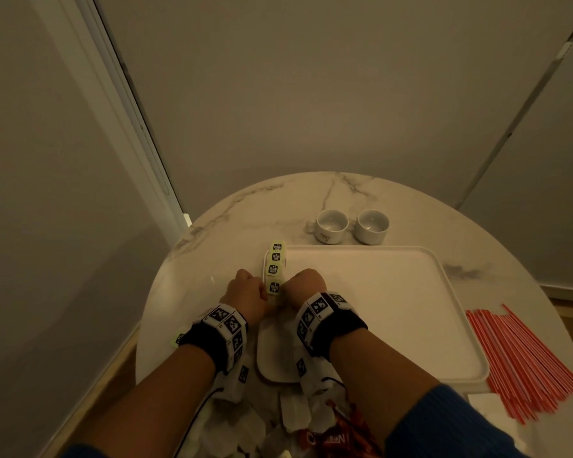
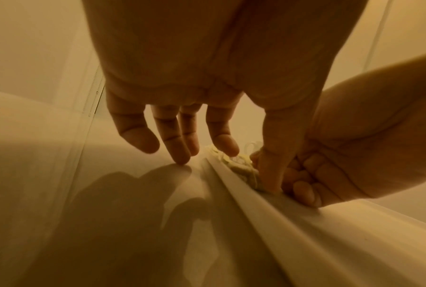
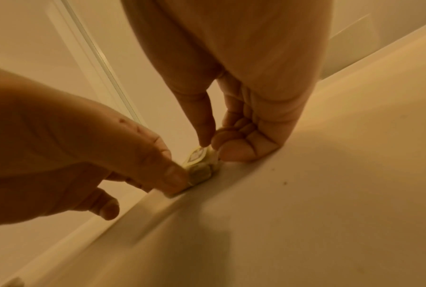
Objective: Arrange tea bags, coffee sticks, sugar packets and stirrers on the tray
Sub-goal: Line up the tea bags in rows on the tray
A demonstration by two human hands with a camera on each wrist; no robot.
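A row of tea bags (image 1: 274, 266) with green tags lies along the left rim of the white tray (image 1: 377, 309). Both hands meet at the near end of that row. My left hand (image 1: 245, 292) has its fingers nearly straight. Its thumb (image 2: 271, 174) presses the nearest tea bag (image 2: 242, 171) against the tray rim, and the other fingertips touch the table outside the tray. My right hand (image 1: 303, 284) has its fingers curled, and its thumb and forefinger pinch a tea bag (image 3: 199, 157) just inside the rim. Red stirrers (image 1: 523, 361) lie right of the tray.
Two white cups (image 1: 331, 224) (image 1: 372, 226) stand behind the tray. A small white dish (image 1: 275, 355) sits under my wrists. Loose tea bags and red coffee sticks (image 1: 331, 438) are heaped at the table's near edge. A wall is close behind the round marble table (image 1: 212, 246).
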